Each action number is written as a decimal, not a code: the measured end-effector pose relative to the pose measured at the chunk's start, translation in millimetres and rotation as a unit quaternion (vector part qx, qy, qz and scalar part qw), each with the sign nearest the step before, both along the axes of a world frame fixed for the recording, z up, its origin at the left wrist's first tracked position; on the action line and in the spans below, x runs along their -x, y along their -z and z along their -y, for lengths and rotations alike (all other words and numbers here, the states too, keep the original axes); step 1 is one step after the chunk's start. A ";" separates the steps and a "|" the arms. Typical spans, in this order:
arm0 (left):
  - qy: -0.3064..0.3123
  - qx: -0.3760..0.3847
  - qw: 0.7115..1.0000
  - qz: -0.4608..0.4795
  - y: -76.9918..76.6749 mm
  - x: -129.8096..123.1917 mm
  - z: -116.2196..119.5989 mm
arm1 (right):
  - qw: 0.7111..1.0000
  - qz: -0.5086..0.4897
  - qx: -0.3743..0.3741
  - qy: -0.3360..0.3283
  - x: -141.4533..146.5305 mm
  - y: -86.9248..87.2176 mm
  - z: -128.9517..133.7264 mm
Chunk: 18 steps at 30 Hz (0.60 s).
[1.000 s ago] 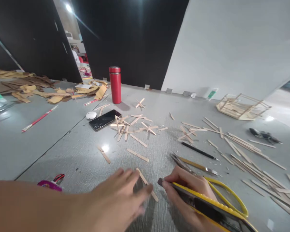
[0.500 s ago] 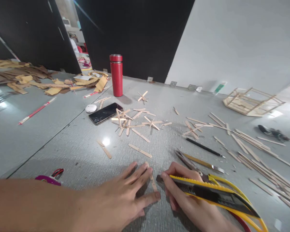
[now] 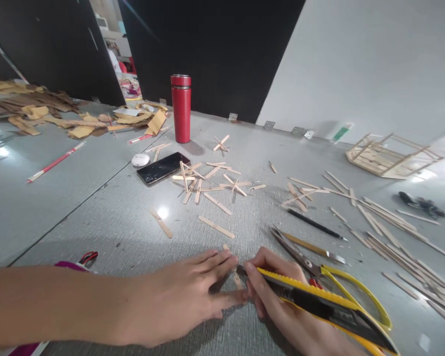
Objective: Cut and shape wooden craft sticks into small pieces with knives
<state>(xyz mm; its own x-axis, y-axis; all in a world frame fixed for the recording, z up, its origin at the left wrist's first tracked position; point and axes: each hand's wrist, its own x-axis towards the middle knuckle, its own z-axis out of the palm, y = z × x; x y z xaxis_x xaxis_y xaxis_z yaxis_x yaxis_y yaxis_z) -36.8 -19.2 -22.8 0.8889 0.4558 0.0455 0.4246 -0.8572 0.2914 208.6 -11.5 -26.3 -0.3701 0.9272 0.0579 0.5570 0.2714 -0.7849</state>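
My left hand lies stretched out on the table. Its fingertips and thumb press down a wooden craft stick, whose far end peeks out past the fingers. My right hand is wrapped round a yellow and black utility knife. The knife's tip meets the stick between my left index finger and thumb; the exact contact is partly hidden. Beyond my right hand lie yellow-handled snips, a craft knife with a tan handle and a black pen-like tool.
Ahead are scattered craft sticks, a phone, a white earbud case and a red flask. Thin wood strips and a stick frame occupy the right. Torn brown paper lies far left.
My left fingers have shifted forward over the craft stick, covering more of it. The knife's tip has moved left against the stick. The view has tilted slightly.
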 end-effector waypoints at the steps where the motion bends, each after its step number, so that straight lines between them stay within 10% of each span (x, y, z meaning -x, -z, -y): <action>1: 0.000 -0.004 1.000 0.003 -0.9 0.2 -0.3 | 1.000 0.003 0.008 -0.006 0.6 -1.1 0.0; 18: -0.001 -0.066 0.998 0.016 -2.0 -3.0 7.4 | 0.993 0.068 -0.095 -0.005 15.1 -4.2 2.4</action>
<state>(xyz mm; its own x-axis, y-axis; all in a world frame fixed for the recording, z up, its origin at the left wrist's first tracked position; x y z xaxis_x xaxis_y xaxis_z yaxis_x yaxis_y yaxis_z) -33.8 -26.6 -20.8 0.8855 0.4451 0.1337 0.4180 -0.8885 0.1892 193.5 -13.9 -22.1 -0.3964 0.9003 0.1800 0.6510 0.4138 -0.6363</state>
